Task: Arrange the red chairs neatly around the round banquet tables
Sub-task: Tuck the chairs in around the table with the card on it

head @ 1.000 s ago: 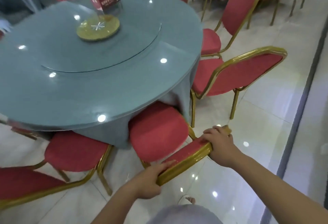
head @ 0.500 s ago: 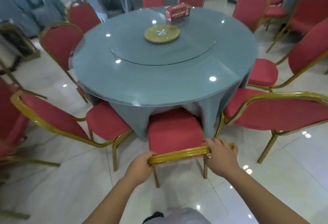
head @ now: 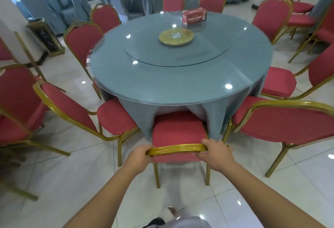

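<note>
While tucked under the round table (head: pixel 180 83), chair (head: pixel 178 133) top rail between both hands' clamped fingers (head: pixel 207 143).

Red chair (head: pixel 178 132), gold frame; grey-blue tablecloth (head: pixel 180 90); red box (head: pixel 194 17).

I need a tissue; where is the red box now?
In the head view, the red box stands on the far side of the round table, just behind the gold plate at its centre.
</note>
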